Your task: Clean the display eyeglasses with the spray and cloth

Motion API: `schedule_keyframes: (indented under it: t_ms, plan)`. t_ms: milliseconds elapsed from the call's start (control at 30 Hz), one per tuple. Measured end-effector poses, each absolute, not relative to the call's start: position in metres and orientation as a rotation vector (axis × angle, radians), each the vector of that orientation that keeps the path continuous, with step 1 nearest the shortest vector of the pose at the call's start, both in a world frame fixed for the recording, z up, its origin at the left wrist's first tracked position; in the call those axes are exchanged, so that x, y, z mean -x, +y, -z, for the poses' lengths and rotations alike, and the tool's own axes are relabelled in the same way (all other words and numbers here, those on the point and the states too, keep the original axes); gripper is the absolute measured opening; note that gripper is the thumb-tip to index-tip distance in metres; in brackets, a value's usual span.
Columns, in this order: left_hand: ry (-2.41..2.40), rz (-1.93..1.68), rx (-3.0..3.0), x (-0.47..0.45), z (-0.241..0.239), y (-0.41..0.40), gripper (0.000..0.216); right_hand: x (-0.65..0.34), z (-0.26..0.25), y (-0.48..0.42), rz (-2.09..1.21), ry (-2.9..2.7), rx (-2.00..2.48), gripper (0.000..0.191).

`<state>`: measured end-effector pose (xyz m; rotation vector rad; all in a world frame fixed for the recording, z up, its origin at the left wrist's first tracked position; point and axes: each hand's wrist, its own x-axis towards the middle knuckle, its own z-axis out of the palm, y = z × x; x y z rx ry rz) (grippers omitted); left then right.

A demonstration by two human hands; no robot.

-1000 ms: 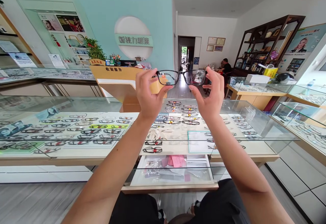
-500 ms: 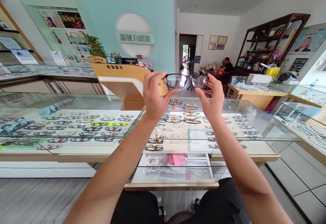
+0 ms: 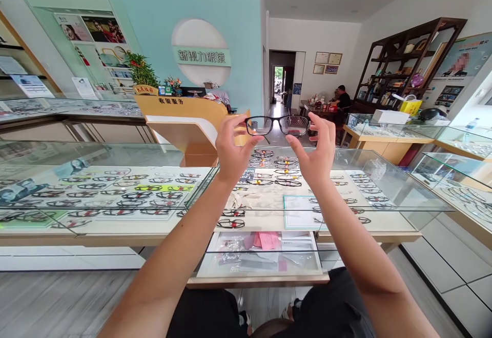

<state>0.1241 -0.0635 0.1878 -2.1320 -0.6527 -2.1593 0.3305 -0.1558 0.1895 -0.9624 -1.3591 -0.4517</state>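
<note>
I hold a pair of black-framed glasses (image 3: 277, 125) up at arm's length above a glass display counter (image 3: 369, 194). My left hand (image 3: 232, 148) pinches the left end of the frame between thumb and fingers. My right hand (image 3: 317, 148) grips the right end, its fingers curled around the lens edge. The lenses face me and are level. Below my hands the counter shows rows of spectacle frames (image 3: 274, 166) under glass.
An open drawer (image 3: 265, 258) with packets and pink paper juts out below the counter. A wooden cashier desk (image 3: 180, 120) stands behind. More glass cases line the left (image 3: 57, 107) and right (image 3: 453, 145). A person sits at a far table (image 3: 341, 99).
The glasses and both hands have shifted slightly right and lower than a second ago. My grip on both ends of the frame stays the same.
</note>
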Motion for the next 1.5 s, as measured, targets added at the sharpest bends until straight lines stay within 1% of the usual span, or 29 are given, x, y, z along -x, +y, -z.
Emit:
schedule_keyframes:
  t_ms: [200, 533, 733, 800, 867, 1000, 1300, 1500]
  plan:
    - [-0.668, 2.198, 2.159, -0.127, -0.185, -0.063, 0.069, -0.332, -0.187, -0.154, 0.471, -1.355, 0.953, 0.064]
    - [-0.71, 2.163, 2.013, -0.132, -0.19, -0.078, 0.068, -0.341, -0.175, -0.139, 0.262, -1.31, 0.987, 0.056]
    - [-0.681, 2.113, 2.011, -0.129, -0.183, -0.075, 0.066, -0.339, -0.169, -0.141, 0.248, -1.334, 0.941, 0.059]
    - [-0.669, 2.104, 2.034, -0.126, -0.174, -0.071, 0.065, -0.338, -0.166, -0.143, 0.259, -1.339, 0.912, 0.062]
    - [-0.681, 2.102, 2.044, -0.123, -0.159, -0.067, 0.064, -0.336, -0.16, -0.142, 0.222, -1.32, 0.886, 0.06]
    - [-0.731, 2.077, 2.008, -0.12, -0.123, -0.059, 0.061, -0.335, -0.139, -0.133, -0.03, -1.174, 0.844, 0.049]
    - [-0.775, 2.011, 1.98, -0.115, -0.052, -0.043, 0.06, -0.332, -0.087, -0.113, -0.428, -1.043, 1.012, 0.05]
    - [-0.847, 2.026, 2.053, -0.115, -0.017, -0.036, 0.059, -0.33, -0.055, -0.101, -0.674, -1.055, 0.898, 0.049]
